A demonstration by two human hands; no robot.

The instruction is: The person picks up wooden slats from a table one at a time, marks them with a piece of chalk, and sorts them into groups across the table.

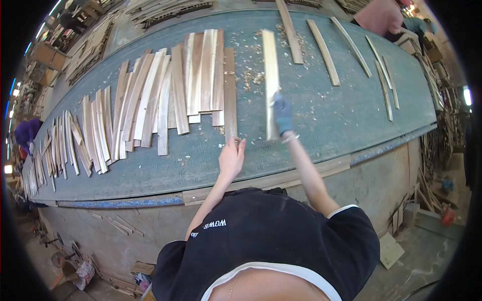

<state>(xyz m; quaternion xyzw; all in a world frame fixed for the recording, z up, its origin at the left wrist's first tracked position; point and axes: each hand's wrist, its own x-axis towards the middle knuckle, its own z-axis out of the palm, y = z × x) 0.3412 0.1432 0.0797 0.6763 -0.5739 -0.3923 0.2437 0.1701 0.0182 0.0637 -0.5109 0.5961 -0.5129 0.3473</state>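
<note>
My bare left hand is closed on the near end of a brown wooden strip, thumb and fingers at its tip. The strip lies along the right side of a row of wooden strips. My right hand, in a blue-grey glove, is at the right edge of a pale wooden strip, its fingers curled against it and slightly blurred. This pale strip lies apart from the row, pointing away from me.
The long green table carries many strips to the left and several spaced strips to the right. Wood shavings are scattered in the middle. A person in pink is at the far right, another in purple at the far left.
</note>
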